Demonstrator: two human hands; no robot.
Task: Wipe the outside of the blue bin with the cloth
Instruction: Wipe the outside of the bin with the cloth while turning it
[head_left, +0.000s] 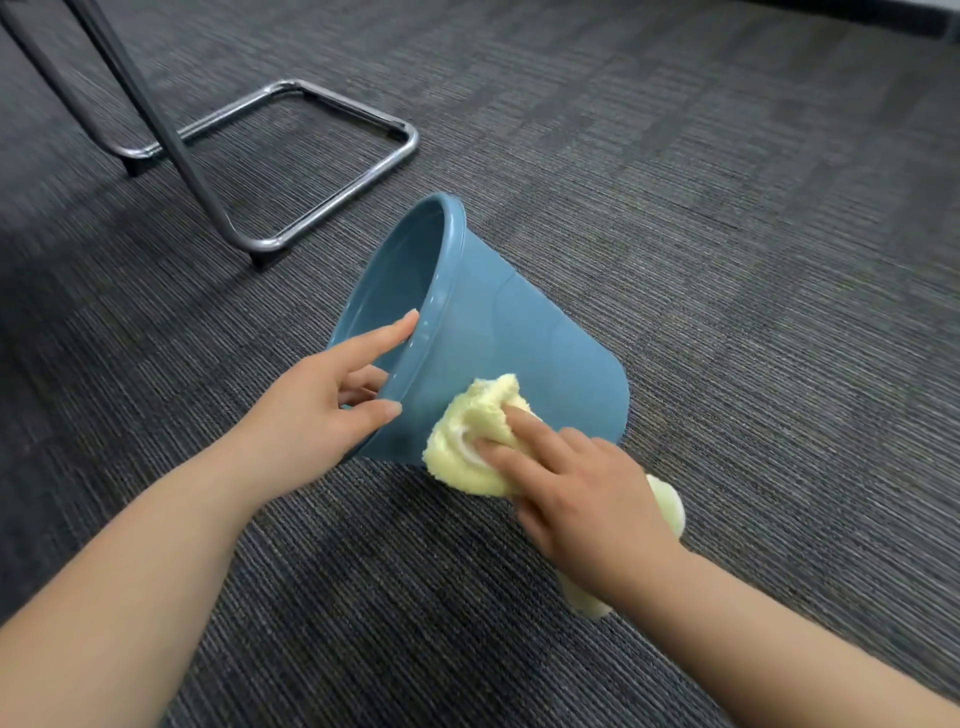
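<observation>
Grey carpet (727, 260) covers the whole floor, and shiny chair legs (332, 208) stand at the far left. Near the middle of the carpet lies the bin (519, 332). It is blue and tipped over, with its open mouth facing left and its bottom pointing right. The left hand (322, 410) grips the bin's rim on the near side. The thumb sits on the outside, some fingers hook inside, and one finger lies along the rim. The right hand (587, 499) is on the cloth (472, 447), which is yellow, fluffy and bunched up. Its fingers lie nearly straight on top and press the cloth onto the bin's outside wall, low down and just beside the rim. I cannot see the thumb. A loose end of the cloth pokes out under the wrist and hangs close to the carpet. The two hands are near each other but do not touch. The wiping looks to be under way, and most of the blue wall has no cloth on it. To do this step well, I think the left hand should hold the rim tight so the bin does not roll or slide. The right hand should push gently and rub in long strokes from the rim to the bottom. Then the left hand can turn the bin a little, so every side gets a turn. The loose end should be tucked in so it does not drag on the carpet and pick up dirt.
</observation>
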